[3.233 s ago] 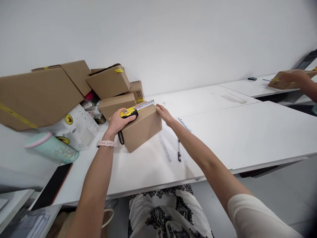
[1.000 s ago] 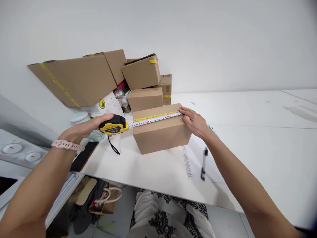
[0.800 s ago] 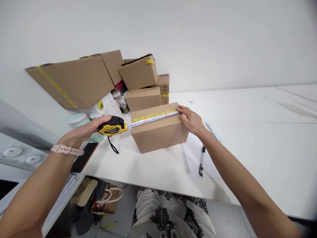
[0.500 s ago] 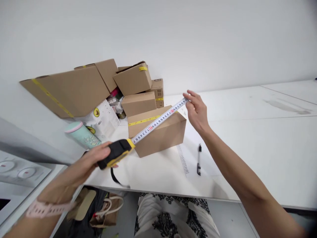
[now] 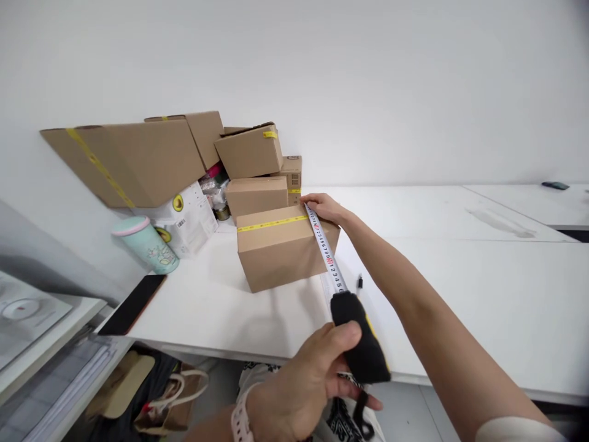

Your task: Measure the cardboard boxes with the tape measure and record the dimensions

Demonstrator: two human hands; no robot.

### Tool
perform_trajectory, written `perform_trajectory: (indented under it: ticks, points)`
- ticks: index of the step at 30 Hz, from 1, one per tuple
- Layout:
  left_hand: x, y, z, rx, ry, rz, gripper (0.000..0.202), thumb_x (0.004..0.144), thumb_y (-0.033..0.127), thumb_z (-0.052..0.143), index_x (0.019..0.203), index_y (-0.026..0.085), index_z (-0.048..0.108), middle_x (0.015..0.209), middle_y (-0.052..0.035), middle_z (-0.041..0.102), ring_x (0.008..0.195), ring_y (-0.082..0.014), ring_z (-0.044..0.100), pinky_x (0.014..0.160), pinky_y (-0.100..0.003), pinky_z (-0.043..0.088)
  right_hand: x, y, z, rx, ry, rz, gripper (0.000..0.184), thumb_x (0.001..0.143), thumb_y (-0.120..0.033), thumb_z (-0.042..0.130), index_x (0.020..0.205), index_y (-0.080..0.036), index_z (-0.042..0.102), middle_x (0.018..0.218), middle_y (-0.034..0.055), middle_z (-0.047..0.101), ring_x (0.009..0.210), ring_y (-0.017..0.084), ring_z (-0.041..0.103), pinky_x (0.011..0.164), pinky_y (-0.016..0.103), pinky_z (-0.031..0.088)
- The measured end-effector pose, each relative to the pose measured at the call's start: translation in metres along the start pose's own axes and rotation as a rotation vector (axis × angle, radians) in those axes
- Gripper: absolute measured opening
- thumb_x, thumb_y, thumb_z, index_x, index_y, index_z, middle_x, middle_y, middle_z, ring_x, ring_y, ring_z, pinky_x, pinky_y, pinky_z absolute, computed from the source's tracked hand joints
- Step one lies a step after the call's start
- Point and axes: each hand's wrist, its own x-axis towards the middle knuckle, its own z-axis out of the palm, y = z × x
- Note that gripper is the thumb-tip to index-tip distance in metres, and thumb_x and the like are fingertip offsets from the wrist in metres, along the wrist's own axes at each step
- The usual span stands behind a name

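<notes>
The black-and-yellow tape measure case (image 5: pixel 359 341) is gripped in the left hand (image 5: pixel 308 376), with the fingers wrapped round it and the thumb laid on its upper side, low in the view and in front of the near edge of the white table (image 5: pixel 460 276). From the case, the white numbered blade (image 5: pixel 324 245) is drawn out away from the person, up the right end of the brown cardboard box (image 5: pixel 280 255) and across its top. The blade's free end is held down at the far upper right corner of the box by the right hand (image 5: pixel 324 207), whose fingers are closed together over it. The box stands on the table, sealed along its top by a strip of yellow tape. A black pen (image 5: pixel 359 282) lies just to the right of the box. A mint-green tumbler with a pink lid (image 5: pixel 146 244) and a black flat phone (image 5: pixel 133 295) are placed to the left, and a pile of further cardboard cartons (image 5: pixel 251 155) is stacked against the wall behind.
</notes>
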Motion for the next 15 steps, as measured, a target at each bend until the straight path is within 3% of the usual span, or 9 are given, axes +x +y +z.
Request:
perform_trajectory:
  ticks: [3,6,10,15]
  points:
    - [0.013,0.016,0.02,-0.02,-0.108,0.0,0.063,0.069,0.068,0.076,0.1,0.013,0.069,0.093,-0.013,0.065,0.08,-0.0227,0.059,0.067,-0.037,0.052,-0.002,-0.007,-0.001,-0.012,0.003,0.017,0.03,0.09,-0.026,0.057,0.115,-0.019,0.072,0.121,0.0065,0.073,0.104,0.022,0.066,0.097,0.037,0.052]
    - [0.025,0.029,0.031,-0.026,-0.135,-0.013,0.063,0.066,0.069,0.077,0.094,0.014,0.067,0.089,-0.0111,0.064,0.074,-0.0199,0.058,0.067,-0.035,0.049,-0.006,-0.014,-0.001,-0.023,0.014,0.009,0.025,0.087,-0.031,0.062,0.105,-0.019,0.073,0.102,0.0051,0.077,0.096,0.024,0.065,0.088,0.037,0.054]
    - [0.034,0.032,0.033,-0.033,-0.094,-0.034,0.066,0.062,0.071,0.077,0.091,0.013,0.065,0.085,-0.0104,0.063,0.073,-0.0193,0.057,0.068,-0.035,0.047,-0.01,-0.018,0.001,-0.057,0.021,0.041,0.021,0.086,-0.039,0.062,0.089,-0.02,0.071,0.083,0.0019,0.074,0.082,0.021,0.062,0.08,0.034,0.052]
    - [0.034,0.025,0.03,-0.045,-0.062,-0.026,0.064,0.063,0.068,0.078,0.094,0.014,0.064,0.09,-0.0123,0.065,0.071,-0.0192,0.057,0.066,-0.035,0.047,-0.009,-0.017,0.002,-0.093,0.048,0.051,0.022,0.085,-0.04,0.062,0.086,-0.019,0.067,0.087,0.0045,0.072,0.084,0.02,0.061,0.082,0.033,0.051]
